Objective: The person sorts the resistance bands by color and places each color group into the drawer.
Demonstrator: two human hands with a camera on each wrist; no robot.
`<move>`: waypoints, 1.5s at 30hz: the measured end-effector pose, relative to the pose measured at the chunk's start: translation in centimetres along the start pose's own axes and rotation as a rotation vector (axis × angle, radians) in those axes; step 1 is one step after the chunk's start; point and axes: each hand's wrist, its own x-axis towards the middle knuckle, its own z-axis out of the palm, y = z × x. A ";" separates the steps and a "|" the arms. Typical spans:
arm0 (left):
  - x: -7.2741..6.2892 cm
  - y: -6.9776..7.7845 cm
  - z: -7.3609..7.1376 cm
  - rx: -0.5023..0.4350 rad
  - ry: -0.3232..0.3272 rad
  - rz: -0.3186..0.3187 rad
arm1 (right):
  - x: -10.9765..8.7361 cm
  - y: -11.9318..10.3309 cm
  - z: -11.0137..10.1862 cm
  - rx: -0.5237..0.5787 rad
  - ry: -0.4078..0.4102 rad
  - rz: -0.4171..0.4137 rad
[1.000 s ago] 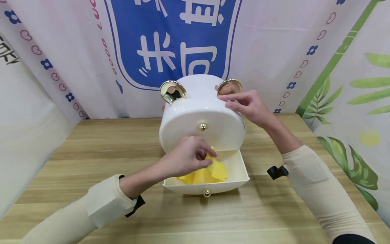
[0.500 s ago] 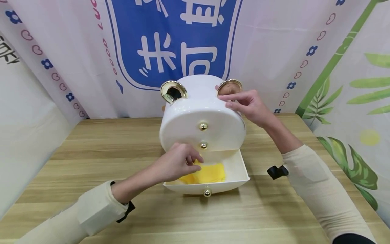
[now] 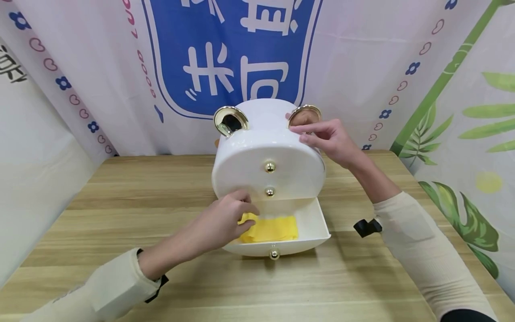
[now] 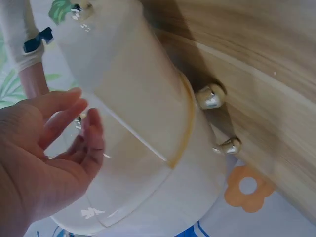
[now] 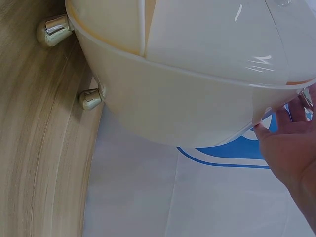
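Observation:
A white storage box (image 3: 268,134) with gold ears stands on the table, its bottom drawer (image 3: 314,223) pulled out. Inside the drawer lies a folded yellow cloth (image 3: 275,229). My left hand (image 3: 231,219) hovers over the drawer's left side, fingers loosely bent, covering part of the cloth. In the left wrist view, nothing shows between the left hand's (image 4: 59,153) fingers. My right hand (image 3: 331,141) holds the box's top at the right gold ear (image 3: 305,115), with a fingertip showing behind the ear. In the right wrist view, the right hand (image 5: 291,148) is partly cut off.
Gold ball knobs sit on the box front (image 3: 270,167) and on the drawer front. Small gold feet (image 5: 55,30) carry the box. The wooden table (image 3: 153,201) meets a printed cloth backdrop (image 3: 350,58) behind the box.
My left hand lets go of the yellow cloth and moves left. The cloth, raised and bunched earlier, now lies flat in the drawer. My right hand stays at the ear.

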 end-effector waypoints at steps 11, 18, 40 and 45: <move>-1.5 2.5 2.7 -0.413 -0.300 0.073 | 0.1 0.0 -0.1 -0.035 0.006 -0.009; -2.3 2.3 5.2 -0.241 -0.247 0.160 | 0.1 0.1 0.1 -0.034 0.003 -0.011; 1.0 -1.4 6.9 -0.186 -0.033 0.102 | 0.1 -0.2 0.0 -0.003 -0.014 0.036; 1.6 -2.0 6.9 -0.174 -0.009 0.123 | 0.0 -0.2 -0.2 -0.002 -0.009 0.035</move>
